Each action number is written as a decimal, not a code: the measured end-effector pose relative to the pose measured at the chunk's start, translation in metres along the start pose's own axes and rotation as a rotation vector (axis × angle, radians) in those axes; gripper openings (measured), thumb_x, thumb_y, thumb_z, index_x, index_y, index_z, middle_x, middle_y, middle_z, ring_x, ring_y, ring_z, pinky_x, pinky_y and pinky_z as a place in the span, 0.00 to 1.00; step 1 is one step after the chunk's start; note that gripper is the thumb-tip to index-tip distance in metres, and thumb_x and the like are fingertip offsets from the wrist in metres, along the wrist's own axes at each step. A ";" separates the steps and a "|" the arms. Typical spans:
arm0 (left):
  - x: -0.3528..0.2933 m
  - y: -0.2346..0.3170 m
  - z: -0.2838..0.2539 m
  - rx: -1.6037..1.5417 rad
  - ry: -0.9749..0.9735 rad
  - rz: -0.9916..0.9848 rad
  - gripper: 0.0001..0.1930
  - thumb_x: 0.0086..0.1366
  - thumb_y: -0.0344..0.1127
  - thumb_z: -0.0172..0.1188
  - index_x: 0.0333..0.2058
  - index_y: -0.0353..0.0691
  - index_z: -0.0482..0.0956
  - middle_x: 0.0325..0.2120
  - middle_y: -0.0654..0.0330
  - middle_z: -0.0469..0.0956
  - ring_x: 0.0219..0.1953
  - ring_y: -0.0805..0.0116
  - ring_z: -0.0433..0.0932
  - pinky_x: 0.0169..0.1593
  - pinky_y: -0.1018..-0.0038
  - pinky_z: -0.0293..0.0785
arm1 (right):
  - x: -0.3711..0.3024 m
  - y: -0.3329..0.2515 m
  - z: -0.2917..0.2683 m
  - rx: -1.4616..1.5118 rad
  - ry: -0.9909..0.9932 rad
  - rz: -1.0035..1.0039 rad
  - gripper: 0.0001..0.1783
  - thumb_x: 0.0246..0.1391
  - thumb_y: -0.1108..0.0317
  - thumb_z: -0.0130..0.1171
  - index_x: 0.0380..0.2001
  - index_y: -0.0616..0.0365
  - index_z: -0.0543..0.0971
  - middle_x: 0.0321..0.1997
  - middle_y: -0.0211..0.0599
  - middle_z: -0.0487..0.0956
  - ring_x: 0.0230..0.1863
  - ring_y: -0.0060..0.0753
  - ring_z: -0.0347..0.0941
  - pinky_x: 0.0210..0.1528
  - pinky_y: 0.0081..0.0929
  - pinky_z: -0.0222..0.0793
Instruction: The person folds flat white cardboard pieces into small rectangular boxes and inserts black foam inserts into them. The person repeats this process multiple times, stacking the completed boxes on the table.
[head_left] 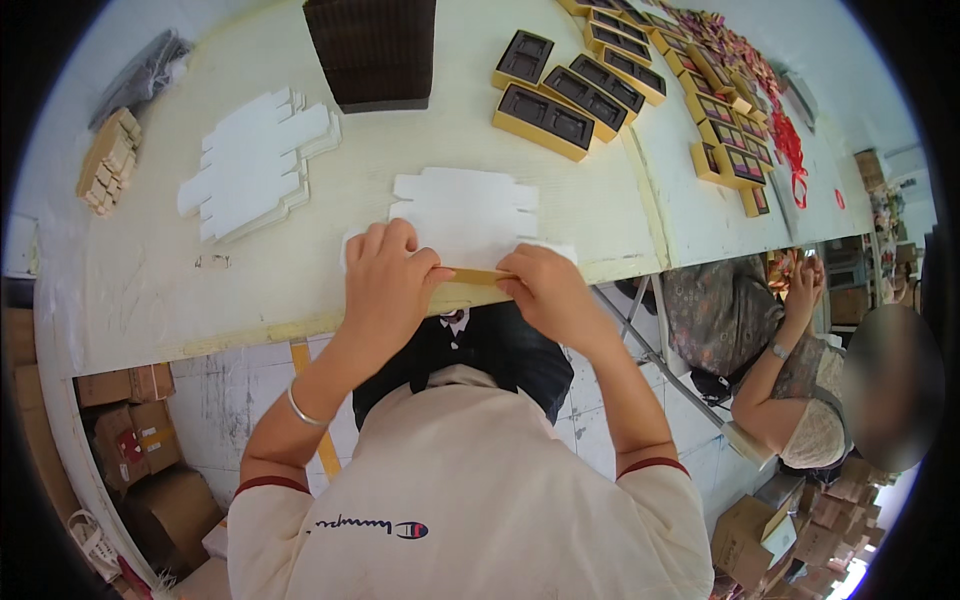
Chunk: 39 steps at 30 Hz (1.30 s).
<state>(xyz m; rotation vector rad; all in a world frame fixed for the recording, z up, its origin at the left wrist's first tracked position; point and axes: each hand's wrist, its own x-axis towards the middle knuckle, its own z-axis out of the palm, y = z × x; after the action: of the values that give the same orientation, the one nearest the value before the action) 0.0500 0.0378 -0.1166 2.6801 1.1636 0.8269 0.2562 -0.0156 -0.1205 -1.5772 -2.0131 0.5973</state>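
Observation:
A flat cardboard box blank (465, 205), white on its inner face, lies at the table's near edge in front of me. Its near flap is bent up, and a strip of the gold outer side shows between my hands. My left hand (385, 265) grips the left part of that flap, thumb and fingers pinched together. At the flap's right part, my right hand (545, 290) pinches the card in the same way. The blank's near corners are partly hidden under my fingers.
To the left lie a stack of white box blanks (255, 165) and a bundle of folded card pieces (110, 160). A dark stack of trays (372, 55) stands at the back. Gold boxes with black inserts (545, 120) and filled boxes (735, 160) are at the right, where another person (780, 380) sits.

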 end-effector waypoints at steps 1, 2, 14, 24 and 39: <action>-0.002 0.003 -0.003 -0.020 0.039 -0.042 0.12 0.55 0.38 0.64 0.37 0.40 0.78 0.29 0.57 0.68 0.31 0.60 0.68 0.39 0.65 0.65 | -0.001 -0.002 0.003 0.052 -0.007 0.048 0.05 0.48 0.75 0.59 0.30 0.62 0.76 0.30 0.43 0.74 0.34 0.47 0.71 0.36 0.36 0.67; -0.005 0.006 -0.007 -0.040 0.079 -0.085 0.15 0.55 0.38 0.65 0.40 0.40 0.77 0.29 0.57 0.68 0.30 0.61 0.68 0.38 0.66 0.65 | 0.000 -0.004 0.006 0.104 -0.015 0.096 0.05 0.48 0.74 0.59 0.30 0.62 0.76 0.30 0.44 0.75 0.34 0.46 0.72 0.36 0.36 0.67; 0.010 -0.035 -0.014 -0.441 -0.258 -0.351 0.21 0.59 0.21 0.50 0.52 0.40 0.66 0.34 0.53 0.75 0.31 0.60 0.77 0.36 0.68 0.72 | -0.030 -0.004 -0.004 -0.173 0.084 -0.305 0.32 0.41 0.71 0.66 0.54 0.56 0.73 0.61 0.42 0.69 0.60 0.47 0.65 0.60 0.42 0.60; 0.045 -0.037 0.013 -0.369 -0.373 0.116 0.14 0.51 0.17 0.50 0.38 0.37 0.74 0.40 0.56 0.73 0.40 0.54 0.73 0.43 0.66 0.70 | 0.012 0.005 0.021 -0.082 0.125 -0.300 0.17 0.41 0.66 0.67 0.35 0.56 0.74 0.34 0.36 0.72 0.38 0.41 0.68 0.43 0.36 0.62; 0.037 -0.033 0.010 -0.364 -0.410 0.121 0.04 0.54 0.24 0.58 0.30 0.35 0.79 0.44 0.56 0.73 0.45 0.56 0.70 0.48 0.66 0.70 | 0.003 -0.002 0.026 -0.179 0.095 -0.435 0.08 0.45 0.69 0.60 0.30 0.58 0.75 0.35 0.32 0.70 0.39 0.34 0.67 0.43 0.31 0.64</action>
<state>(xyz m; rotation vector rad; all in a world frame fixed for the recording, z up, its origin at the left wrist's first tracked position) 0.0546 0.0881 -0.1185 2.4671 0.6887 0.4168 0.2378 -0.0137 -0.1395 -1.1741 -2.2879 0.1770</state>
